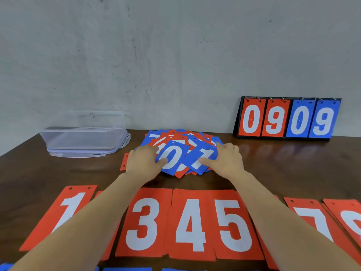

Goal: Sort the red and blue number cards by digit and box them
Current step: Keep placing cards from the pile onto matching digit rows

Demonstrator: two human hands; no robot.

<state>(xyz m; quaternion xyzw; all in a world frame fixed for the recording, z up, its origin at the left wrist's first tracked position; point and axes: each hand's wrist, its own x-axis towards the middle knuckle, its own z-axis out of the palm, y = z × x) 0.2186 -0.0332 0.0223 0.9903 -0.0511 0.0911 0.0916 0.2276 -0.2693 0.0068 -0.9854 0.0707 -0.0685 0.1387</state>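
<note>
L hand [143, 162] pinching blue 0 card [173, 156], R hand [229, 163] pinching blue 7 card [202, 153], both atop pile [175, 136] mid table [277, 169], red row [190, 222] 1/3/4/5/7 lying near, board [287, 118] showing 0909, box [84, 136] at L.

A dark brown table [273, 163] with a glossy top fills the lower half of the view. At about 2 o'clock, near its far edge, a black flip scoreboard [287, 117] stands and shows 0 9 in red, then 0 9 in blue. At 12 o'clock, a grey wall [175, 55] with small dark marks rises behind.
</note>
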